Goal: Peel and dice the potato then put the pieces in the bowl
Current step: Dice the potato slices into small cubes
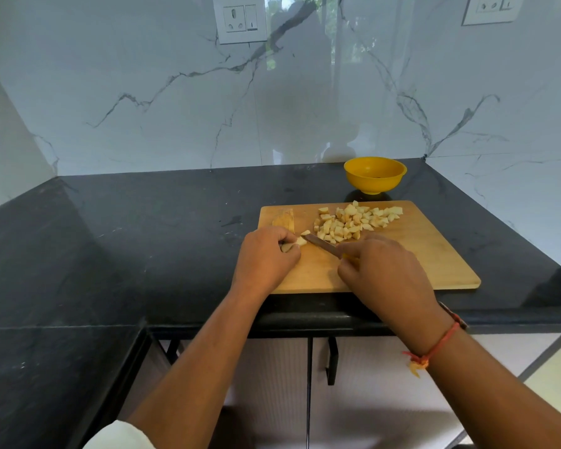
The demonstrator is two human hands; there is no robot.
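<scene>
A black stone countertop (143, 238) is carrying a rectangular wooden cutting board (434, 254), a yellow plastic bowl (374, 185) just behind. The right hand (386, 273) is gripping a dark knife (321, 244); the left hand (264, 257) is pinching a pale potato chunk (301, 241) near the board's diced pile (353, 222).

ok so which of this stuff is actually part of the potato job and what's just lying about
In the job: knife in the right hand, potato piece held by the left hand, diced potato pile, wooden cutting board, yellow bowl.

Not part of it: wall socket, second wall socket, cupboard handle.
</scene>
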